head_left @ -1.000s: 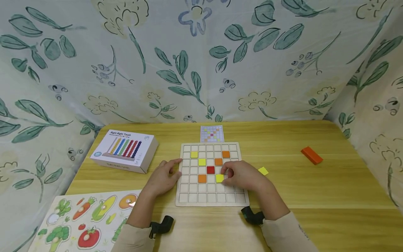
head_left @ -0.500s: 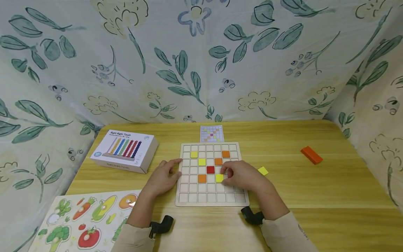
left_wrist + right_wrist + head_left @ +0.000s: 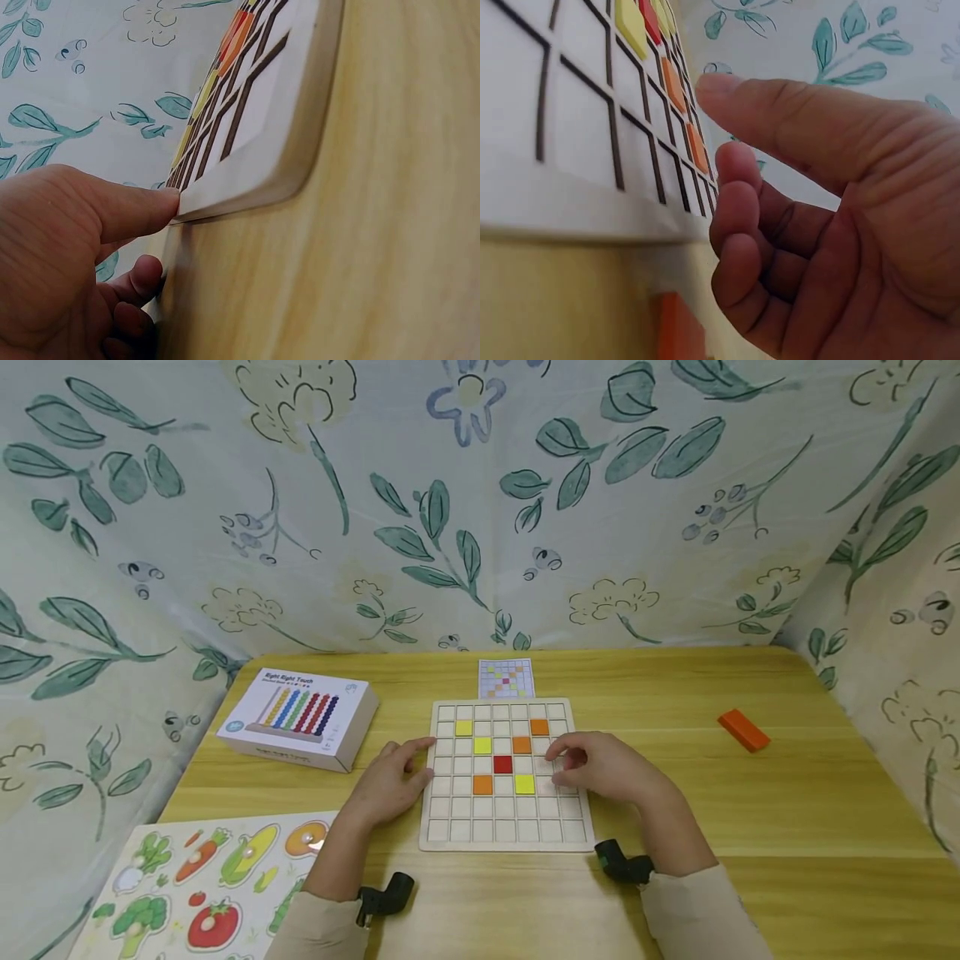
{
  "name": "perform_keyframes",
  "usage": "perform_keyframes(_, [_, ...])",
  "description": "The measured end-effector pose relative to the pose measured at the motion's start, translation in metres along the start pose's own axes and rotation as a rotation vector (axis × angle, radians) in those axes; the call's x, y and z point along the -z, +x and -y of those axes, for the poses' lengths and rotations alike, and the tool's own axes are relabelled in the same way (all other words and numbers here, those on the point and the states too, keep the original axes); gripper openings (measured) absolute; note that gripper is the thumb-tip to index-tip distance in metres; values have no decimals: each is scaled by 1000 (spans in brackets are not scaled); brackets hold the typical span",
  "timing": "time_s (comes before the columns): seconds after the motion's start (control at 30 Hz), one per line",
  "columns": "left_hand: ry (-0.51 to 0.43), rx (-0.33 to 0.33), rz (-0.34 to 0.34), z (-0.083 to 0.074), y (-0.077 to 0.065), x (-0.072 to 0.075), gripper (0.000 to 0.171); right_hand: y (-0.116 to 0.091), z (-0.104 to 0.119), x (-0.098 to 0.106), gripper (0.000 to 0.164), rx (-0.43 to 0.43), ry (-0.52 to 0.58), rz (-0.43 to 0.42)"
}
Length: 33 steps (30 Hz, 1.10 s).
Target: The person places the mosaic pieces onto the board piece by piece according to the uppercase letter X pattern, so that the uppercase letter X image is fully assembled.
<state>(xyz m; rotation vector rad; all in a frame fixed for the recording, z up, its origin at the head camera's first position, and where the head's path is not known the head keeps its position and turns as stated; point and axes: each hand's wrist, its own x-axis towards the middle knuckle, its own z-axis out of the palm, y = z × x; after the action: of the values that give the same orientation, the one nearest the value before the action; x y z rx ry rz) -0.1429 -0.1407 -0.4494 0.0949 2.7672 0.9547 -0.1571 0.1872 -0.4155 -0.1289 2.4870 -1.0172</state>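
Observation:
A square wooden grid board (image 3: 506, 832) lies on the table, with yellow, orange and red tiles in some cells. Along its left edge rests my left hand (image 3: 390, 783), index finger and thumb apart and touching the rim. In the left wrist view the thumb tip meets the board's side. My right hand (image 3: 611, 768) hovers over the board's right part, fingers bent and nothing between thumb and fingertips. Left of it, a yellow tile (image 3: 524, 784) sits in a lower cell. A red tile (image 3: 503, 764) and an orange tile (image 3: 483, 785) are in cells nearby.
Behind the board lies a small pattern card (image 3: 506, 677). A white box (image 3: 296, 718) stands at the back left. A vegetable puzzle board (image 3: 202, 885) is at front left, partly behind the left forearm. An orange block (image 3: 744, 730) lies to the right.
My right hand has let go of the yellow tile, leaving it in its cell, and moved right. The loose yellow tile beyond the board is now hidden from view. The left hand stays put.

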Motion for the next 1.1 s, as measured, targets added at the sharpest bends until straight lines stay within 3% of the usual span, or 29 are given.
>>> perform_keyframes(0.27, [9,-3,-5,0,0,0,49,-7,-36,33,25,-28,-56,-92])
perform_keyframes(0.43, [4,1,-4,0,0,0,49,-12,-53,44,24,-51,-53,-85])
perform_keyframes(0.73, [1,10,-7,0,0,-1,48,-16,-50,43,24,-77,-49,61])
perform_keyframes(1.1, [1,9,-9,1,1,-2,48,-11,-49,41,31,-97,-133,-24])
